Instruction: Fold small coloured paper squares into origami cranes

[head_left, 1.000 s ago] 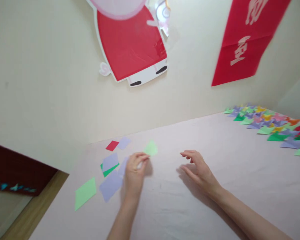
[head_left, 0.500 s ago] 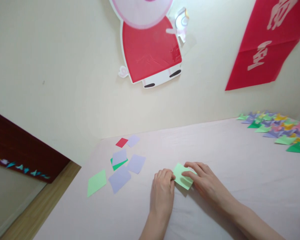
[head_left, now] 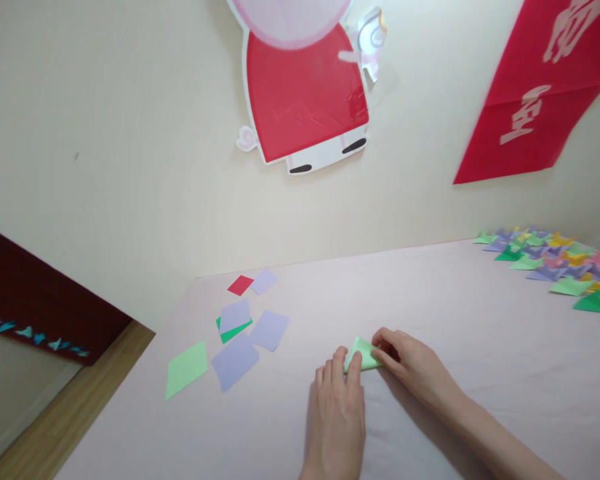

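A light green sheet of paper [head_left: 363,354], folded over into a triangle, lies on the pale cloth-covered surface between my hands. At its lower left edge, my left hand [head_left: 338,400] holds the paper with thumb and index finger, the other fingers bent beside it. The fingers of my right hand [head_left: 405,360] are closed in a pinch on the right corner. Part of that corner is hidden behind those fingers.
Left of my hands lie loose square papers: light green [head_left: 187,369], purple [head_left: 235,360], dark green [head_left: 234,331] and red [head_left: 241,285]. Many folded paper shapes [head_left: 570,263] stand in rows at the far right. A wall with a red cartoon cutout [head_left: 305,87] rises behind.
The light green paper has gone from a flat square to a folded triangle. My left hand has turned and moved right, its fingers now at the paper's near edge; the right fingers have closed together.
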Available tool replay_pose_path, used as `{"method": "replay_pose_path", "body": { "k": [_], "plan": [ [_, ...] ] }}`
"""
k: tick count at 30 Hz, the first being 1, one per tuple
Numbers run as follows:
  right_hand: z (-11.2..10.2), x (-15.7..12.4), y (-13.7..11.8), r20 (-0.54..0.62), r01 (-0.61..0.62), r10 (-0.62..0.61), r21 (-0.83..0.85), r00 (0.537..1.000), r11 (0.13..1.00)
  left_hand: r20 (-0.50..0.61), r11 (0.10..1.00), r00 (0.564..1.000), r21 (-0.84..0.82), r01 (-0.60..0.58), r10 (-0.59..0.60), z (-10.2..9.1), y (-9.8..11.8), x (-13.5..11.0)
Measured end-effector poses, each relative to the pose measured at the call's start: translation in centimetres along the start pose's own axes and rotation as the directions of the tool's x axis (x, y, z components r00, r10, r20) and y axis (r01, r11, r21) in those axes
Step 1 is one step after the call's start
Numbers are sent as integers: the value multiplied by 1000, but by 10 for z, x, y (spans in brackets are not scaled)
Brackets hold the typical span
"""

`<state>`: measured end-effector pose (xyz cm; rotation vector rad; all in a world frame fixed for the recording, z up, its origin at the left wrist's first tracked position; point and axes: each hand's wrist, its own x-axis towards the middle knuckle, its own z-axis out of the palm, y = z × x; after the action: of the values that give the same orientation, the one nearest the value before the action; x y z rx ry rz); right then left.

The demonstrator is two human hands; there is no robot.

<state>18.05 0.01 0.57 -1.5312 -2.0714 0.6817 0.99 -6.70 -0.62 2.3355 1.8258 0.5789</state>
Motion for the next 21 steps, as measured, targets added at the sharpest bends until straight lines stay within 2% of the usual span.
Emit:
{"method": "replay_pose_path", "body": {
  "k": [4,12,16,21],
  "plan": [
    [4,4,0,-7,-10,10,-5,1000,1000,21,997,1000,76,-19,18,4,3,-5],
    [5,6,-1,-3,75,-76,-61,997,995,-1,981,1000,193,-27,27,9,5,-7],
    [6,7,-2,5,99,-99,-81,995,992,-22,978,998,204,-50,56,14,6,-9],
    [8,9,-1,-5,96,-97,-79,995,992,-8,978,997,196,-72,75,8,9,-8]
  ]
}}
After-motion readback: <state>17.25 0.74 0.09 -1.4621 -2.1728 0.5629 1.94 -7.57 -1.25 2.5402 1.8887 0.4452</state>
